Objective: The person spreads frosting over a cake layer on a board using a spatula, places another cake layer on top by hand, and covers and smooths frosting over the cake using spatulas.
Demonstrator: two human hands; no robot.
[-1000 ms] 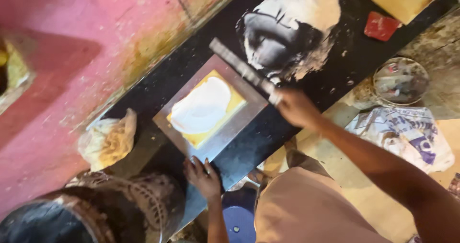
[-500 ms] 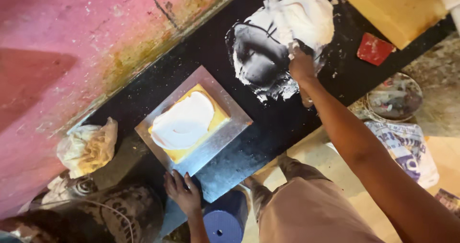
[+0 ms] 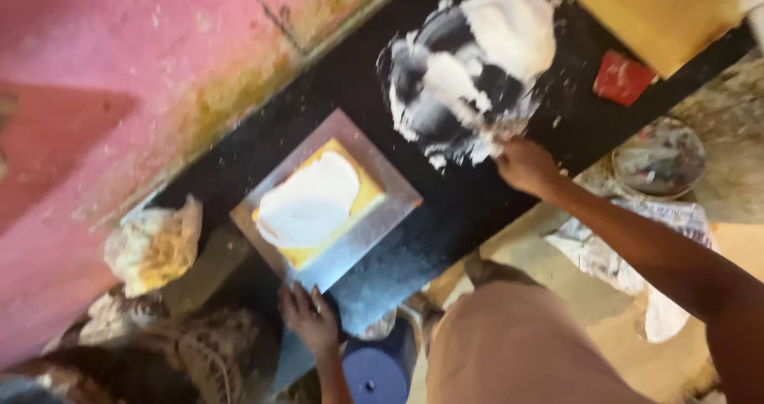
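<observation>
1. Your right hand [image 3: 525,165] touches the lower edge of the white paste heap [image 3: 477,62] on the black desk [image 3: 461,213]; its grip I cannot tell.
2. Your left hand [image 3: 309,318] lies flat, fingers spread, empty, just below the silver square board [image 3: 334,205] carrying the yellow slab [image 3: 362,201].

A red block [image 3: 622,78] and a yellow slab [image 3: 659,10] lie on the black counter [image 3: 446,221], near a paint-smeared bowl [image 3: 659,159].

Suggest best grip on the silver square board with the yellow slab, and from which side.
Probably the silver board by its bare near corner, coming from the counter's front edge beside the left hand. The white-coated slab fills the centre, so only the flat margin is free; fingers pinch under the rim.
</observation>
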